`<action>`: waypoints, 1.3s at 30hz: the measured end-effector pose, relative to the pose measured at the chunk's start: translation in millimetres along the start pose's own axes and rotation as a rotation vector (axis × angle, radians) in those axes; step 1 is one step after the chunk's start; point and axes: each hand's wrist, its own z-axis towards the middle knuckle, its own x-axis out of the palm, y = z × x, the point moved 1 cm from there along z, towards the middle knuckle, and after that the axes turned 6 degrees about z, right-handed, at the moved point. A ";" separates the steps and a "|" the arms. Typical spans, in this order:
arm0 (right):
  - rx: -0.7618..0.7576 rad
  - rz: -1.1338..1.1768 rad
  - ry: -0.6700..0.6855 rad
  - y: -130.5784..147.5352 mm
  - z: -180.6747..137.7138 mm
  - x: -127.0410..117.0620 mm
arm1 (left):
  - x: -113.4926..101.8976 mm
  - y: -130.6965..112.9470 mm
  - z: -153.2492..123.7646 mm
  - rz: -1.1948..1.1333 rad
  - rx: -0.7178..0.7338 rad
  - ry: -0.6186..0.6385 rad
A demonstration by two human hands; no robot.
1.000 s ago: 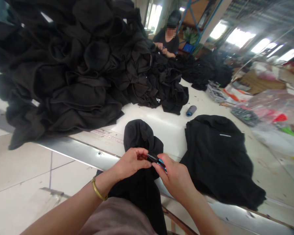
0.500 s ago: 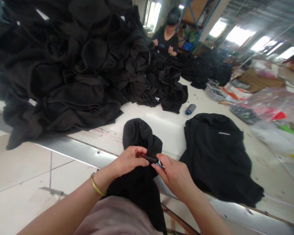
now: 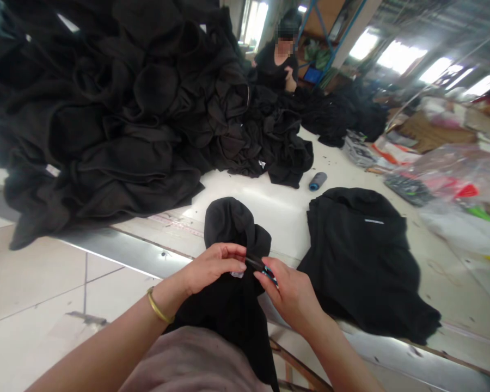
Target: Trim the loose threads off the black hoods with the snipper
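Note:
My left hand (image 3: 212, 269) pinches the fabric of a black hooded garment (image 3: 231, 228) lying over the table edge, near the hood. A small white label (image 3: 237, 275) shows just below those fingers. My right hand (image 3: 288, 288) grips small blue-handled scissors (image 3: 265, 268), their dark blades pointing toward the cloth by my left fingers. The handles are partly hidden by my right fingers. A second black garment (image 3: 361, 261) lies flat to the right of my right hand, with a thin reflective strip on it.
A large heap of black garments (image 3: 106, 120) fills the far left of the white table (image 3: 253, 196). A blue-grey thread cone (image 3: 317, 181) stands beyond my hands. A co-worker (image 3: 277, 65) sits at the far side. Plastic bags and cardboard lie to the right.
My hands and the scissors have shifted only slightly, and a small white label now shows below my left fingers. The co-worker's hands have moved up toward the chest.

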 end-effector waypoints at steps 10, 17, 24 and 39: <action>0.142 0.173 -0.035 2.2 0.4 -4.3 | 10.7 1.6 2.5 -0.165 -0.011 -0.168; 0.023 -0.033 -0.014 4.7 0.2 -15.2 | 16.2 -0.7 2.5 -0.127 0.001 -0.234; 0.000 -0.158 0.128 5.3 7.5 -28.6 | 22.3 2.8 6.1 -0.056 0.036 -0.271; 0.060 -0.022 0.174 3.6 3.7 -28.0 | 26.6 5.1 9.5 0.052 0.073 -0.290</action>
